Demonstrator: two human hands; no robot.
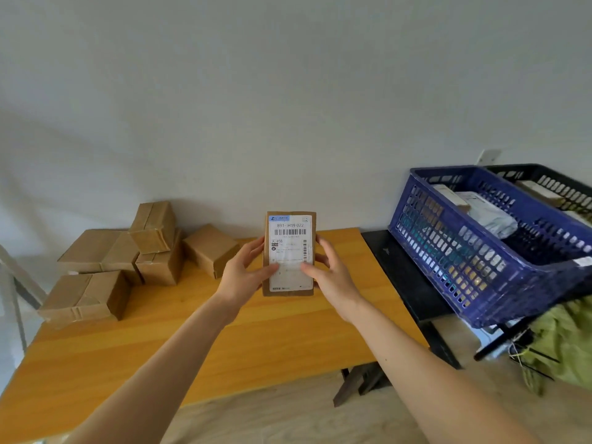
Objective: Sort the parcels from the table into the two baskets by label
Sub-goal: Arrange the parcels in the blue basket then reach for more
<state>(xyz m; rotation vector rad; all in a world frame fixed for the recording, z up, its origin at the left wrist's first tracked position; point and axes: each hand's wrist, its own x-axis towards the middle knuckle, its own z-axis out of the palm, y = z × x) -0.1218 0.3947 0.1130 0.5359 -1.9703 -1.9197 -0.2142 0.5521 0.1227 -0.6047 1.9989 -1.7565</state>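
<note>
While our left hand (241,270) and right hand (331,273) curl around the sides of a parcel (289,253), we hold it upright above the table (224,334), label (291,251) facing us. Behind, more parcels (128,251) sit piled at the table's far left. Right of the table, the blue basket (480,251) holds what seem to be wrapped packages; the black basket (551,184) stands beyond it.

Plain pale grey wall (288,91) fills the upper frame, white outlet (489,155) at right. Orange-brown wooden table (256,347) spans lower left to centre, black stand (413,283) just beside it at right. Light wood floor (288,421) along the bottom, soft even light.
</note>
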